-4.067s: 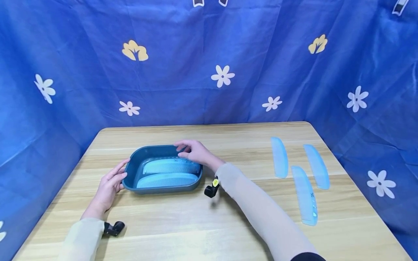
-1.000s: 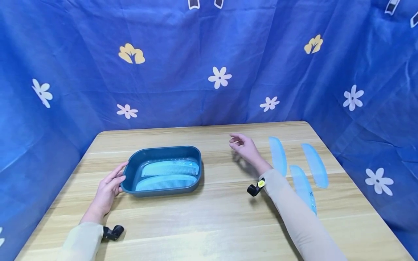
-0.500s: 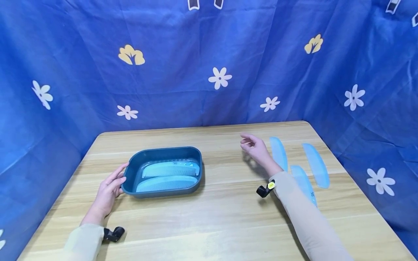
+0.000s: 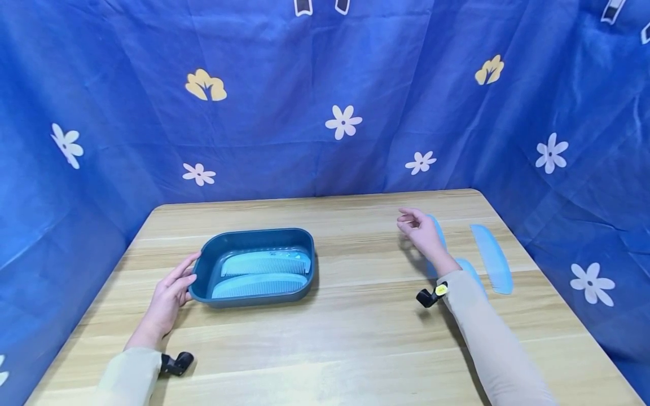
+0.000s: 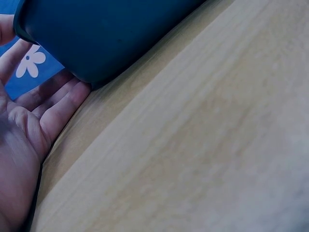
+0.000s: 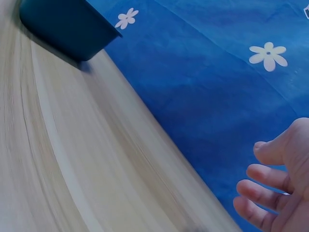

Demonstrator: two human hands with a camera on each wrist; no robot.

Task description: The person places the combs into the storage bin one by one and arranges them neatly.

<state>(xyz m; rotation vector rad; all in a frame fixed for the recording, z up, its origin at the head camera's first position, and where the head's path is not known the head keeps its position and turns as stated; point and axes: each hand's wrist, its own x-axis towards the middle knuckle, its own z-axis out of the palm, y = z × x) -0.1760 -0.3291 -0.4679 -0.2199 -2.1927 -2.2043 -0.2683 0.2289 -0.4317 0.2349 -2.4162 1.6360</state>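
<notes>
My left hand (image 4: 167,296) holds the left end of a dark teal plastic basin (image 4: 254,301). Its thumb lies at the rim, and the other fingers rest against the outer wall in the left wrist view. Inside the basin lie two light blue combs, one (image 4: 266,263) behind the other (image 4: 259,286). My right hand (image 4: 424,234), loosely bent and holding nothing, hovers over a third blue comb (image 4: 438,226) and hides most of it. Under the right forearm, another comb (image 4: 472,273) is partly covered. A further comb (image 4: 492,259) lies in full view at the far right.
Everything stands on a light wood-grain table (image 4: 325,344). A blue curtain (image 4: 274,141) with white flowers closes off the back and both sides. Small black cameras are strapped to the left wrist (image 4: 176,363) and the right wrist (image 4: 431,295).
My right hand has left the basin's far right side and travelled right, with nothing in it, to the loose combs. My left hand and the basin have hardly moved.
</notes>
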